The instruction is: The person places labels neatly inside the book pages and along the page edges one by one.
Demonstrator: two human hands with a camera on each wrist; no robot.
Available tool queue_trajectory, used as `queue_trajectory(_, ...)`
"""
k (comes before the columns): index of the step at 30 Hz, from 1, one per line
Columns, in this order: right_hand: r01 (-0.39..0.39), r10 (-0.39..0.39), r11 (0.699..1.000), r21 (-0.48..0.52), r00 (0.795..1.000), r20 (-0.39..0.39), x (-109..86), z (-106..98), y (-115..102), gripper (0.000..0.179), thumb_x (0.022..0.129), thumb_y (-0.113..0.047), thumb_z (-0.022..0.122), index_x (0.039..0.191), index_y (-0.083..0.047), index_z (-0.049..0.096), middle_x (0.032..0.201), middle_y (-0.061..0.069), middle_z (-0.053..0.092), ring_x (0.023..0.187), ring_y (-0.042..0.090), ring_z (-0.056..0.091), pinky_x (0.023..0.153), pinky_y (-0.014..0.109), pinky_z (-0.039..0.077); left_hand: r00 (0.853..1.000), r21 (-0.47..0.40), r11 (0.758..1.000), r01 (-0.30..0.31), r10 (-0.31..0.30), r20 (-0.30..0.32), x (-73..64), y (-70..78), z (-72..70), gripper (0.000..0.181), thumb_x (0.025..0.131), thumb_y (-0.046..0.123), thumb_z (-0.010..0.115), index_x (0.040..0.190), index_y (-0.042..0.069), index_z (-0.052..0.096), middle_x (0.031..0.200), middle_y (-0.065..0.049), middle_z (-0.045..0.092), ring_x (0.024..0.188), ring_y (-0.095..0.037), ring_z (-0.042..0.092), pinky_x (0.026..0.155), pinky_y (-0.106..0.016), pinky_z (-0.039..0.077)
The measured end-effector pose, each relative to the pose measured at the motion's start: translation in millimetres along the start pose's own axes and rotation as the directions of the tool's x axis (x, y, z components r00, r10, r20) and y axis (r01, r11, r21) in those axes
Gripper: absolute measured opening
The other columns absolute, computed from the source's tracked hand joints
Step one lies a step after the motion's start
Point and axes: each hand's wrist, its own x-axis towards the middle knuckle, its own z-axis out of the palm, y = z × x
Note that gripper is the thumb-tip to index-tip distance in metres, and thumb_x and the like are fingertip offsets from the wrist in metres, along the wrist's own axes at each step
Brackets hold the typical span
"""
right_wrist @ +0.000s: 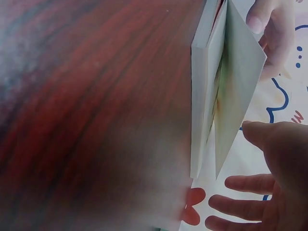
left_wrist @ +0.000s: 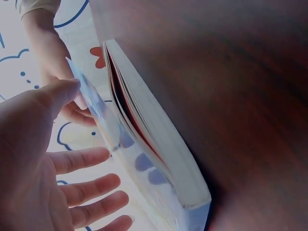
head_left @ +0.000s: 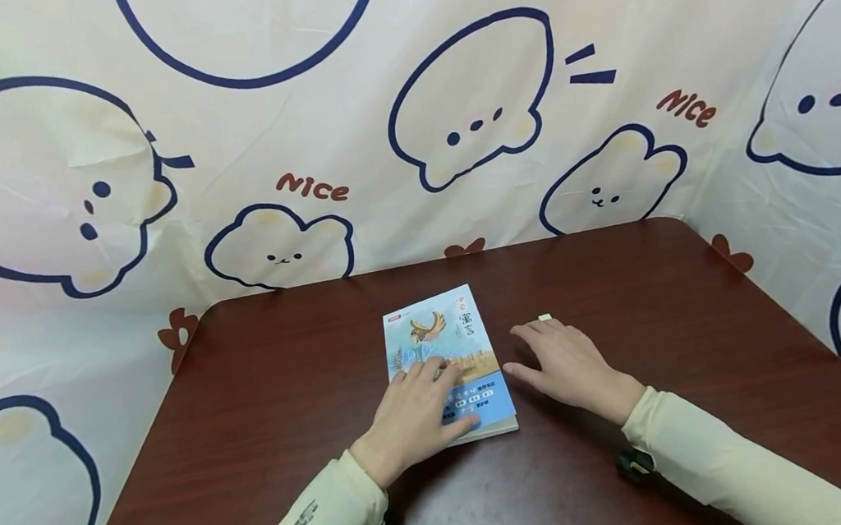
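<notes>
A paperback book (head_left: 464, 350) with a light-blue cover, a bird drawing and Chinese lettering lies face up on the table. My left hand (head_left: 413, 411) is over the lower left of its cover, fingers spread and relaxed. In the left wrist view the left thumb (left_wrist: 65, 91) is at the cover's free corner. The front cover (right_wrist: 238, 91) stands ajar from the pages (left_wrist: 149, 125), showing its pale inner side in the right wrist view. Beside the book's right edge hovers my right hand (head_left: 572, 362), its fingers loosely extended and holding nothing.
The dark reddish-brown table (head_left: 288, 372) has rounded far corners. A cream cloth (head_left: 366, 135) printed with cartoon animals hangs behind it and along both sides. A black device (head_left: 635, 465) is strapped at the right wrist. Something small and pale (head_left: 544, 317) shows just behind the right fingers.
</notes>
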Motion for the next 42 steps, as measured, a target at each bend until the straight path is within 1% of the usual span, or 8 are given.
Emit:
queue_trajectory(4, 0.018, -0.018, 1.000, -0.003, 1.000, 0.001, -3.0, 0, 0, 0.059, 0.092, -0.049, 0.069, 0.132, -0.006, 0.064, 0.128, 0.014, 0.069, 0.119, 0.032, 0.065, 0.095, 0.054, 0.054, 1.000, 0.033, 0.999, -0.016, 0.015, 0.028, -0.1, 3.4, -0.2, 0.068, 0.088, 0.069, 0.063, 0.136, 0.021, 0.059, 0.134, -0.004, 0.062, 0.116, -0.025, 0.061, 0.095, -0.053, 0.051)
queue_trajectory(10, 0.037, -0.037, 0.999, -0.017, 0.999, 0.006, -7.0, 1, 0, 0.058, 0.092, -0.048, 0.070, 0.130, -0.005, 0.065, 0.125, 0.014, 0.070, 0.115, 0.031, 0.067, 0.093, 0.052, 0.055, 0.997, 0.062, 0.997, -0.044, 0.040, 0.065, -0.6, 6.9, 0.2, 0.077, 0.084, 0.072, 0.064, 0.139, 0.018, 0.058, 0.134, -0.004, 0.062, 0.117, -0.024, 0.061, 0.093, -0.048, 0.052)
queue_trajectory(13, 0.047, -0.047, 0.999, -0.026, 0.999, 0.004, -8.0, 1, 0, 0.057, 0.091, -0.048, 0.071, 0.129, -0.005, 0.065, 0.123, 0.014, 0.071, 0.112, 0.031, 0.068, 0.091, 0.051, 0.055, 0.996, 0.068, 0.996, -0.057, 0.051, 0.077, -0.4, 7.9, 0.9, 0.078, 0.083, 0.072, 0.066, 0.138, 0.017, 0.058, 0.134, -0.006, 0.061, 0.119, -0.024, 0.060, 0.095, -0.049, 0.053)
queue_trajectory(20, 0.070, -0.070, 0.997, -0.043, 0.997, 0.012, -12.4, 5, 1, 0.057, 0.090, -0.048, 0.072, 0.128, -0.006, 0.066, 0.121, 0.012, 0.072, 0.110, 0.029, 0.069, 0.089, 0.050, 0.056, 0.992, 0.076, 0.991, -0.110, 0.105, 0.075, 0.0, 10.1, 3.6, 0.064, 0.083, 0.064, 0.074, 0.124, 0.016, 0.061, 0.130, -0.006, 0.063, 0.114, -0.023, 0.062, 0.086, -0.045, 0.057)
queue_trajectory(25, 0.086, -0.085, 0.995, -0.053, 0.996, 0.018, -15.5, 9, 2, 0.056, 0.091, -0.048, 0.071, 0.127, -0.006, 0.067, 0.121, 0.011, 0.071, 0.109, 0.029, 0.068, 0.088, 0.049, 0.056, 0.989, 0.054, 0.990, -0.130, 0.126, 0.080, 0.8, 11.1, 4.0, 0.058, 0.082, 0.053, 0.080, 0.121, 0.016, 0.062, 0.121, -0.006, 0.064, 0.107, -0.021, 0.063, 0.079, -0.040, 0.058)
queue_trajectory(30, 0.091, -0.091, 0.994, -0.058, 0.996, 0.017, -18.3, 9, 0, 0.053, 0.090, -0.048, 0.072, 0.124, -0.007, 0.068, 0.116, 0.009, 0.071, 0.103, 0.027, 0.068, 0.085, 0.046, 0.056, 0.986, 0.058, 0.988, -0.143, 0.137, 0.094, 1.1, 11.3, 3.5, 0.052, 0.082, 0.049, 0.082, 0.119, 0.017, 0.063, 0.113, -0.004, 0.063, 0.100, -0.019, 0.061, 0.074, -0.035, 0.056)
queue_trajectory(38, 0.086, -0.085, 0.994, -0.064, 0.996, 0.027, -20.6, 7, -3, 0.048, 0.090, -0.047, 0.073, 0.118, -0.008, 0.070, 0.108, 0.006, 0.071, 0.094, 0.024, 0.066, 0.079, 0.042, 0.056, 0.984, 0.062, 0.984, -0.166, 0.161, 0.074, -0.8, 12.0, 3.4, 0.046, 0.085, 0.045, 0.080, 0.116, 0.014, 0.064, 0.112, -0.006, 0.065, 0.097, -0.019, 0.063, 0.078, -0.034, 0.057)
queue_trajectory(42, 0.088, -0.087, 0.994, -0.063, 0.996, 0.030, -22.1, 7, -3, 0.047, 0.089, -0.047, 0.073, 0.117, -0.009, 0.070, 0.105, 0.006, 0.071, 0.090, 0.022, 0.065, 0.076, 0.041, 0.055, 0.983, 0.062, 0.983, -0.176, 0.172, 0.060, -1.7, 13.1, 3.0, 0.043, 0.086, 0.042, 0.080, 0.113, 0.012, 0.067, 0.109, -0.006, 0.065, 0.092, -0.018, 0.063, 0.076, -0.031, 0.056)
